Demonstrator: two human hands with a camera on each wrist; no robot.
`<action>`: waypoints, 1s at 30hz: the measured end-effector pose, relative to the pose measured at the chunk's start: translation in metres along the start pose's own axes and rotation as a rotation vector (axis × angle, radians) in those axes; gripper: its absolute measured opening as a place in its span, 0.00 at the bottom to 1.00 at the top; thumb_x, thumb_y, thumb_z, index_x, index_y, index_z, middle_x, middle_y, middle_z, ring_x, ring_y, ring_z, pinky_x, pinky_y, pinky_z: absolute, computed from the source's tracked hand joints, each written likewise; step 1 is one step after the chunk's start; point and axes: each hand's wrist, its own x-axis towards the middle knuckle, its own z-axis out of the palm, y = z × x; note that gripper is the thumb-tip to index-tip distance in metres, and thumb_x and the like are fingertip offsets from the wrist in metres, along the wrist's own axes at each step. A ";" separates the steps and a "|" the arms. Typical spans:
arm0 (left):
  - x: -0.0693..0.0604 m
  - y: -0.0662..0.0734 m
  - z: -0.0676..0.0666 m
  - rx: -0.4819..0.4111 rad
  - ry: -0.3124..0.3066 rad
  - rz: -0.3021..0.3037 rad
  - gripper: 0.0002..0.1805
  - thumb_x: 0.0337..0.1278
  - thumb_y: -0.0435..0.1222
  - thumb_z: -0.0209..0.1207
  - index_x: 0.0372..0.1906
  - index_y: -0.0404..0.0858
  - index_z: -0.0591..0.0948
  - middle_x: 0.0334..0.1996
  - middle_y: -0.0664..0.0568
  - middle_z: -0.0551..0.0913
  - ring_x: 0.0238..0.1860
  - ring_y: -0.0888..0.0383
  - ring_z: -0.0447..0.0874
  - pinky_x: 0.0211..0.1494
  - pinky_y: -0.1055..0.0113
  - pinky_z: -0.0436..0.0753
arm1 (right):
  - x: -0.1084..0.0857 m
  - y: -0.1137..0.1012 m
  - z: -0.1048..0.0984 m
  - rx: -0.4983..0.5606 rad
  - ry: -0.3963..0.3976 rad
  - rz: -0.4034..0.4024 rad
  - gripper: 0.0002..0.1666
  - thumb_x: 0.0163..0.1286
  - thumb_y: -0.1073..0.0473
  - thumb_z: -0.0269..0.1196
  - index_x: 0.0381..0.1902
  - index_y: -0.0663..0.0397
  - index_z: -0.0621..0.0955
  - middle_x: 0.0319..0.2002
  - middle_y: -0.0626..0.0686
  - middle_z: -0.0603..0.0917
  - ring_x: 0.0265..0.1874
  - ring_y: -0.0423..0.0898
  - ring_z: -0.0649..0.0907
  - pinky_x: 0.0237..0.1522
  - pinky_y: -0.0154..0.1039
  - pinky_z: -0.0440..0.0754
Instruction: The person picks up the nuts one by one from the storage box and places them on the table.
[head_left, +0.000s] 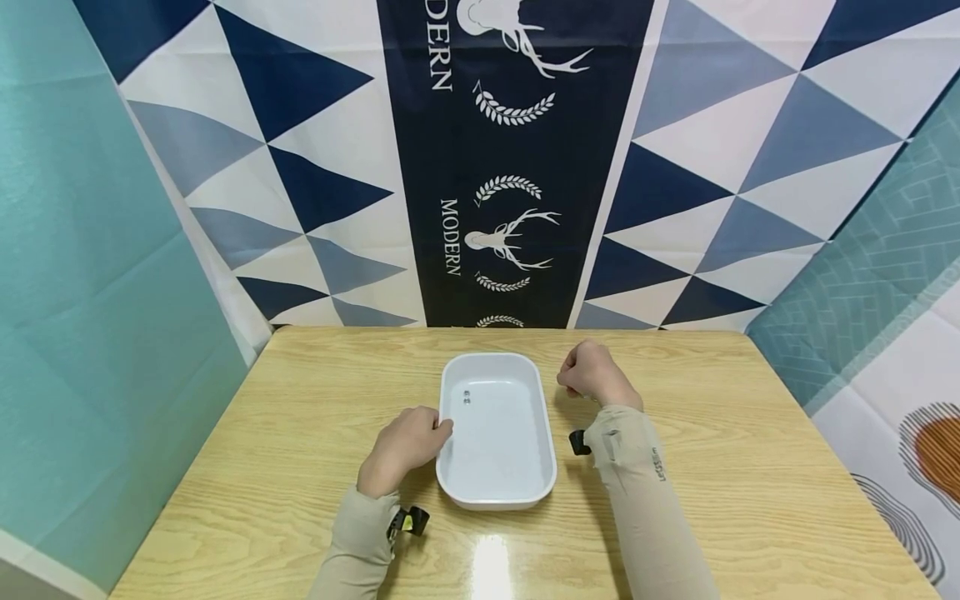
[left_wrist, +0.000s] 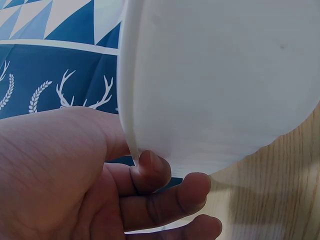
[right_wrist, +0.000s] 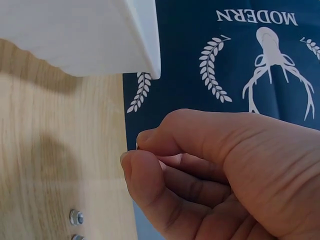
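Observation:
A white rectangular tray (head_left: 498, 442) with rounded corners stands on the wooden table. My left hand (head_left: 407, 443) grips its left wall, thumb over the rim and fingers (left_wrist: 195, 187) along the outside. Two small metal nuts (head_left: 467, 397) lie inside the tray, towards its far left corner. Off the tray's far right side, my right hand (head_left: 597, 373) is raised, thumb and index finger pinched together. Between those fingertips (right_wrist: 142, 162) shows only a sliver of a small metal piece, apparently a nut. Below that hand, two hex nuts (right_wrist: 76, 217) appear on the table, one cut off by the frame edge.
The light wooden table (head_left: 300, 400) extends to both sides of the tray. Behind it hangs a patterned cloth (head_left: 510, 167) with triangles and deer heads. Cloths also hang at the left and right. Each wrist wears a small black camera (head_left: 580, 442).

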 end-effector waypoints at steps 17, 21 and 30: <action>0.000 0.000 0.000 0.006 -0.001 0.010 0.23 0.76 0.43 0.50 0.19 0.44 0.70 0.15 0.54 0.69 0.16 0.58 0.63 0.20 0.66 0.63 | 0.003 0.020 -0.001 -0.024 -0.005 0.031 0.09 0.63 0.65 0.60 0.25 0.61 0.84 0.19 0.55 0.84 0.17 0.44 0.77 0.29 0.39 0.75; 0.000 0.000 0.000 0.006 -0.004 0.008 0.23 0.76 0.44 0.50 0.18 0.45 0.70 0.15 0.54 0.69 0.15 0.58 0.63 0.20 0.66 0.63 | 0.004 0.025 -0.001 -0.021 -0.014 0.061 0.09 0.62 0.66 0.59 0.24 0.61 0.84 0.15 0.52 0.79 0.16 0.43 0.74 0.26 0.38 0.72; 0.000 0.000 0.000 0.005 -0.006 0.006 0.22 0.76 0.43 0.50 0.19 0.44 0.70 0.15 0.54 0.68 0.16 0.58 0.63 0.21 0.66 0.63 | 0.007 0.038 0.003 -0.037 -0.033 0.095 0.06 0.62 0.64 0.62 0.27 0.60 0.83 0.18 0.49 0.78 0.20 0.43 0.76 0.26 0.37 0.73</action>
